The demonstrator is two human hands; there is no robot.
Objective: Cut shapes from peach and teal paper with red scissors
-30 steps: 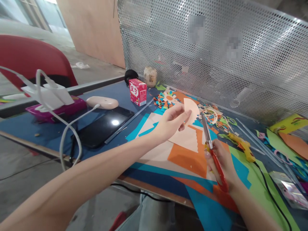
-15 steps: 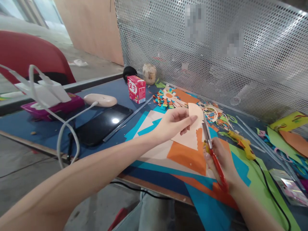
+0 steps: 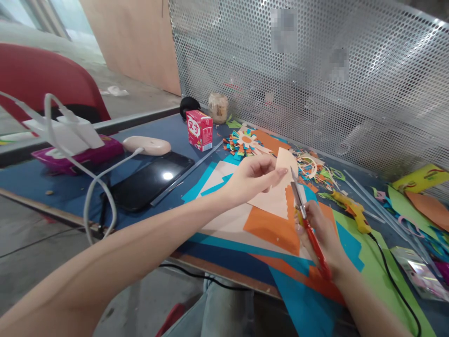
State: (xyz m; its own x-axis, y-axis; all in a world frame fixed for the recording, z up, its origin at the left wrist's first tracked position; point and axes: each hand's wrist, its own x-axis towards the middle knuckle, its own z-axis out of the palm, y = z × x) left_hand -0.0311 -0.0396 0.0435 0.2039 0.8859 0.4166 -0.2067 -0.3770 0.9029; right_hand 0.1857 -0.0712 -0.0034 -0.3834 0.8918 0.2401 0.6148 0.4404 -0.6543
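Note:
Between the thumb and fingers of my left hand (image 3: 257, 175) is a small cream piece of paper (image 3: 285, 159) with a rounded top edge, held above the table. My right hand (image 3: 321, 234) grips red-handled scissors (image 3: 313, 241), whose blades point up and are parted at the lower right edge of that paper. Beneath both hands lie a larger cream sheet (image 3: 268, 203) with a ragged right side, an orange sheet (image 3: 271, 229) and blue paper (image 3: 301, 299). A paper flower (image 3: 247, 139) with an orange centre rests on fringed scraps behind my left hand.
Paper scraps (image 3: 315, 171) are heaped by the perforated metal panel (image 3: 245, 61). To the right lies a yellow glue gun (image 3: 352, 210) with a black cord. Leftward are a pink box (image 3: 199, 131), a black phone (image 3: 150, 180), a cream oval device (image 3: 147, 145) and white cables (image 3: 105, 182).
The scissor blades have opened and shifted slightly left along the paper. The small cream paper has turned a little in my left hand.

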